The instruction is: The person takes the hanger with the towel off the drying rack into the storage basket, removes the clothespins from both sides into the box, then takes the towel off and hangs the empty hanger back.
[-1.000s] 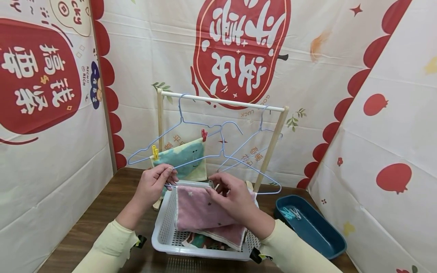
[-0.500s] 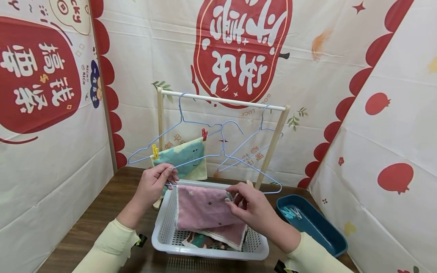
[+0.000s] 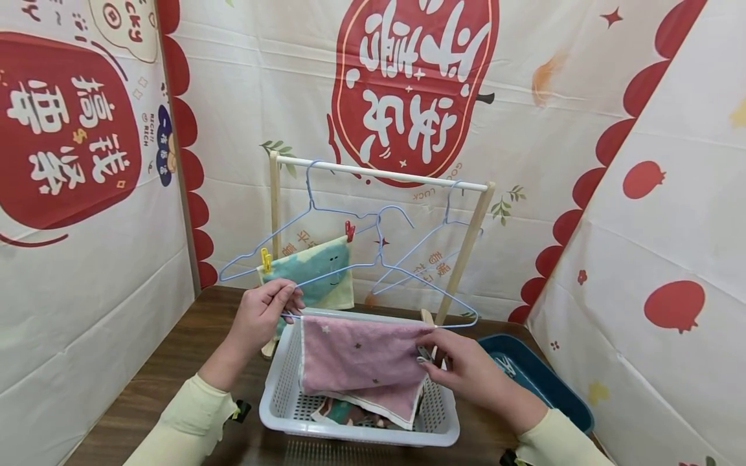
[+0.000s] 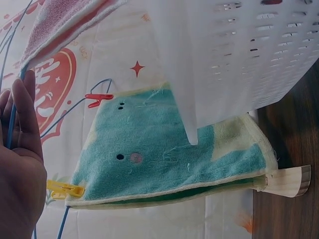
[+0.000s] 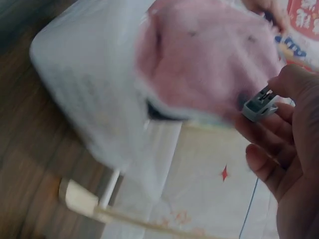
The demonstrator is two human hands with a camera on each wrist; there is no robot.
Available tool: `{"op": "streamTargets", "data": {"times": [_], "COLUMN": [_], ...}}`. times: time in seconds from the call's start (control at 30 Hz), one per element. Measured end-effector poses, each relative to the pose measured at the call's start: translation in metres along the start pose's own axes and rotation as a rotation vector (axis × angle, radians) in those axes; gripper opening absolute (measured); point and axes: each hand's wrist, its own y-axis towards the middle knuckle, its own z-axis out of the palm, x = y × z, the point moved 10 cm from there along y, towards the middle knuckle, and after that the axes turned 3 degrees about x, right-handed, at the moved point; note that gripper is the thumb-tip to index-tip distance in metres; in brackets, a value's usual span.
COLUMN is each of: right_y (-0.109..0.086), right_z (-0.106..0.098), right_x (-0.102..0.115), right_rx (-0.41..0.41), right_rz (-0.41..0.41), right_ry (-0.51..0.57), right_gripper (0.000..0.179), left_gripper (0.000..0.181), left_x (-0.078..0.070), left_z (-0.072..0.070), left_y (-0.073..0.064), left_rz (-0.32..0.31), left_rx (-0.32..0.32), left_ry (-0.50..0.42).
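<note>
- We see the pink cloth (image 3: 361,356) folded over the lower bar of a blue hanger (image 3: 380,258), its lower part over a white basket (image 3: 350,435).
- The basket stands on the table (image 3: 169,362), between its left edge and the dark blue tray (image 3: 550,382) near its right edge; a rack (image 3: 381,172) stands toward the far edge.
- Left hand (image 3: 263,309): we note finger and thumb pinching the hanger's wire at its left end, just beside the cloth.
- Right hand (image 3: 466,369): it pinches a grey clip (image 5: 260,105) by the cloth's upper right corner; whether the clip bites the fabric we cannot tell.
- The cloth thus lies between the two hands.
- Handling, as we judge it: the cloth should be light, soft and limp, apt to slide on smooth wire, and best held at its upper fold; the hanger, light and springy; the clip, small and stiff.
</note>
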Motion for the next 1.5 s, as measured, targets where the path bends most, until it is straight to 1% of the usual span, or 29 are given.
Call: {"op": "streamTargets", "data": {"times": [0.1, 0.2, 0.27, 0.37, 0.47, 0.73, 1.07, 1.27, 1.37, 1.5], "right_y": [-0.008, -0.014, -0.018, -0.023, -0.027, -0.037, -0.056, -0.070, -0.076, -0.082], "right_z": [-0.002, -0.004, -0.006, -0.011, -0.018, -0.030, -0.034, -0.030, -0.027, -0.024], "right_x": [-0.011, -0.021, -0.030, -0.044, -0.057, -0.093, -0.143, -0.173, -0.187, -0.202], "right_rx": [-0.019, -0.020, -0.014, -0.001, -0.004, -0.018, 0.073, 0.152, 0.179, 0.206], "right_rz": [-0.011, -0.008, 0.021, 0.085, 0.140, 0.195, 0.355, 0.433, 0.445, 0.440], "right_ry": [-0.029, -0.024, -0.029, -0.041, -0.065, -0.084, -0.110, -0.102, -0.118, -0.143], "right_gripper": [0.042, 0.039, 0.035, 0.032, 0.030, 0.034, 0.038, 0.043, 0.042, 0.042], "left_gripper": [0.017, 0.017, 0.017, 0.017, 0.017, 0.016, 0.017, 0.017, 0.017, 0.018], "left_x": [0.000, 0.000, 0.000, -0.001, -0.001, -0.001, -0.002, -0.002, -0.002, -0.002], "left_z": [0.000, 0.000, -0.001, -0.001, -0.001, -0.001, 0.001, 0.002, 0.003, 0.004], "left_y": [-0.001, -0.001, -0.001, -0.001, -0.002, -0.002, -0.001, 0.000, 0.000, 0.000], "left_rz": [-0.007, -0.014, -0.015, -0.014, -0.012, -0.018, -0.008, 0.002, 0.003, 0.003], "left_rx": [0.002, 0.001, -0.002, -0.001, 0.002, 0.004, 0.004, 0.004, 0.006, 0.006], "left_ry": [0.001, 0.000, -0.001, 0.001, 0.003, 0.004, -0.001, -0.005, -0.008, -0.008]}}
